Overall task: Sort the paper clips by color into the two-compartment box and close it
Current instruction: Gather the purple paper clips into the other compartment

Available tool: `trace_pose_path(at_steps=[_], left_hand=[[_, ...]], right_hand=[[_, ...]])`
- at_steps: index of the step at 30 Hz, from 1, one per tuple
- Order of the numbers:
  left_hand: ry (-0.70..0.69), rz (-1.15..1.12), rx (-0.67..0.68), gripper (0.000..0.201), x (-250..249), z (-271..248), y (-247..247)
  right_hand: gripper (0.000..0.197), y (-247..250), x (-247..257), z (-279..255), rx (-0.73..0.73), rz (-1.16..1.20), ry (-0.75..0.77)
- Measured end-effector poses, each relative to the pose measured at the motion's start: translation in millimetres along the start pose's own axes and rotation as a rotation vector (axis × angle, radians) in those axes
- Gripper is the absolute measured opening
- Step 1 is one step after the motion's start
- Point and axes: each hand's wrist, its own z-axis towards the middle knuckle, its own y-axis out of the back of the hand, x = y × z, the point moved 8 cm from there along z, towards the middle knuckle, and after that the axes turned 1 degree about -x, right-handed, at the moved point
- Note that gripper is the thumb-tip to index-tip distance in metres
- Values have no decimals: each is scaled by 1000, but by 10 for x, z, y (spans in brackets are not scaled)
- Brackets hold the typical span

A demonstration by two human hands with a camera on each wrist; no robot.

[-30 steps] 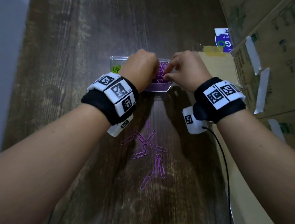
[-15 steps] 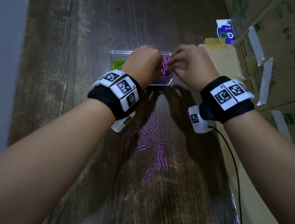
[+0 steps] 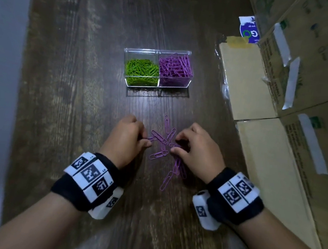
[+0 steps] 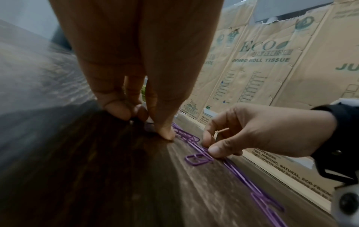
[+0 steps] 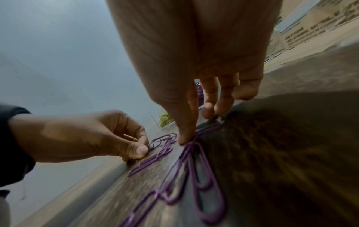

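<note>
Both hands have come back from the clear two-compartment box (image 3: pixel 157 68) to the loose purple paper clips (image 3: pixel 162 144) on the dark wooden table (image 3: pixel 73 97). The left hand (image 3: pixel 125 139) curls its fingers, thumb and forefinger pinching the end of one clip at the pile's left edge. The box stands beyond, well apart, green paper clips (image 3: pixel 141 71) in its left compartment, purple ones in the right. The right hand (image 3: pixel 193 148) curls over the pile's right edge, thumb tip pressed on the clips; whether it truly pinches one I cannot tell.

To gather well, slide clips together before lifting, since several overlap and may tangle or drag neighbours. No lid shows. Cardboard cartons (image 3: pixel 299 95) line the right, cut off by the frame.
</note>
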Motion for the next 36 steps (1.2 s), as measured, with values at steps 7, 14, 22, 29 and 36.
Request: trace_pose_path(at_steps=[7, 14, 22, 29, 36], left_hand=[[-99, -59, -25, 18, -27, 0, 117], [-232, 145, 111, 47, -247, 42, -54], [-296, 379, 80, 50, -310, -75, -179], [-320, 393, 109, 34, -372, -165, -328], [-429, 516, -34, 5, -466, -295, -293]], right_hand=[[16, -35, -38, 84, 15, 28, -58], [11, 185, -306, -282, -116, 120, -174], [34, -139, -16, -551, -215, 83, -231], [22, -230, 222, -530, -147, 35, -248], [19, -153, 286, -397, -35, -67, -137]])
